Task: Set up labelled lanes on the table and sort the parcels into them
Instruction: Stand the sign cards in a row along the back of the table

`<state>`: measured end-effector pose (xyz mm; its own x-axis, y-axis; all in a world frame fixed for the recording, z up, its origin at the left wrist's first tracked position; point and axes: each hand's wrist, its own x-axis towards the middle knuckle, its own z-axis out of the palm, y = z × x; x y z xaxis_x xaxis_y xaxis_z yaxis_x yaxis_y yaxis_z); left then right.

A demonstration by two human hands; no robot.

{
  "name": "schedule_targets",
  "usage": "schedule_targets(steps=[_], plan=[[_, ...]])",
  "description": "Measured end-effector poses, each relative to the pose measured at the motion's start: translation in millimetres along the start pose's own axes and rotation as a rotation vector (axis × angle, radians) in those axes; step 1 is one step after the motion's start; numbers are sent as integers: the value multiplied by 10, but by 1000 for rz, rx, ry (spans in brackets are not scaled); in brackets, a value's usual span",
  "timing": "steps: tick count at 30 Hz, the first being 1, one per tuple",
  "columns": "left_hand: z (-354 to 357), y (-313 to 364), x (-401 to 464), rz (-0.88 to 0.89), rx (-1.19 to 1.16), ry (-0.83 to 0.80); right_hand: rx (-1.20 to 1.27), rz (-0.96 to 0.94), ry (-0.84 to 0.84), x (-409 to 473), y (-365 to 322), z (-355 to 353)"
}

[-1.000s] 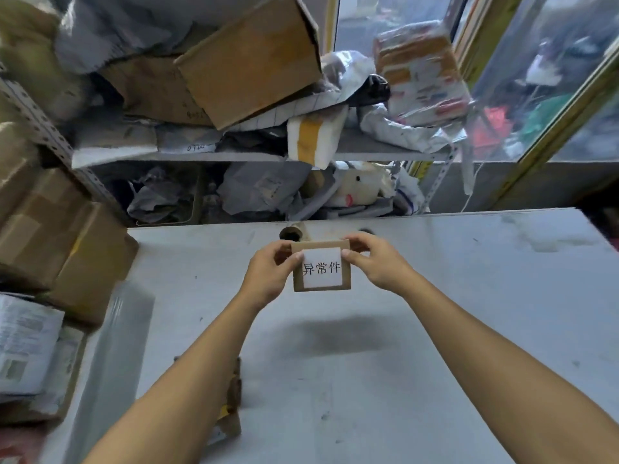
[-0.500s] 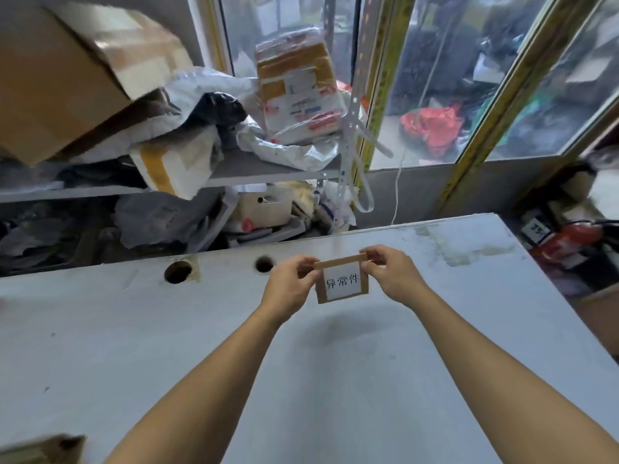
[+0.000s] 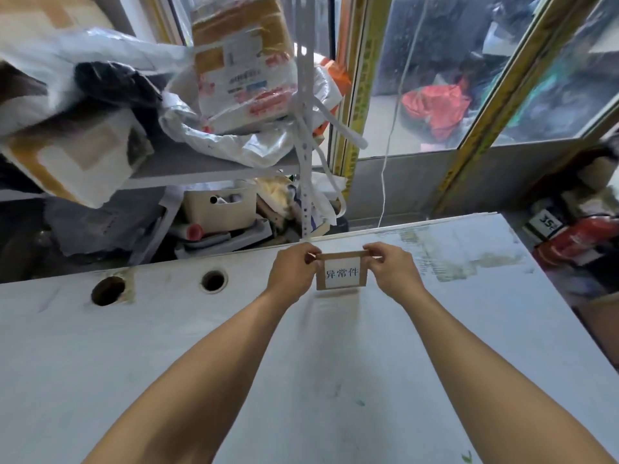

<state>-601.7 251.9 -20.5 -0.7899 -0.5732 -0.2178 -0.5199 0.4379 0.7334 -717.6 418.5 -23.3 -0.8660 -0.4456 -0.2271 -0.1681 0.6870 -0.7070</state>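
Two round holes [image 3: 213,280] in white table [image 3: 301,380]

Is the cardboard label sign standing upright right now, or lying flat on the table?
Upright. The cardboard sign faces the camera, pinched at its top corners by the left hand and right hand. Whether its bottom edge touches the table: cannot tell.

Cluttered metal shelf [image 3: 214,167] beside daylit glass windows [image 3: 432,72]

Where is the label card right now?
Head view: the label card stands near the table's far edge, right of the two holes, pinched between both hands.
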Motion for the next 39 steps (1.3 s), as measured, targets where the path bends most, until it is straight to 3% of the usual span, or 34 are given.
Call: schedule_targets(steps=[10, 21, 29, 34, 39], plan=[[115, -30, 301, -25, -12, -6, 7, -49, 18, 343, 60, 105], [113, -136, 192, -27, -34, -85, 8, -33, -34, 191, 69, 47], [-61, -120, 32, -4, -80, -58, -19, -32, 36, 19, -38, 45], [-363, -134, -166, 31, -116, -43, -100, -194, 171, -280, -317, 75], [-860, -262, -502, 79, -102, 25, -110, -369, 151, -702, -915, 313]])
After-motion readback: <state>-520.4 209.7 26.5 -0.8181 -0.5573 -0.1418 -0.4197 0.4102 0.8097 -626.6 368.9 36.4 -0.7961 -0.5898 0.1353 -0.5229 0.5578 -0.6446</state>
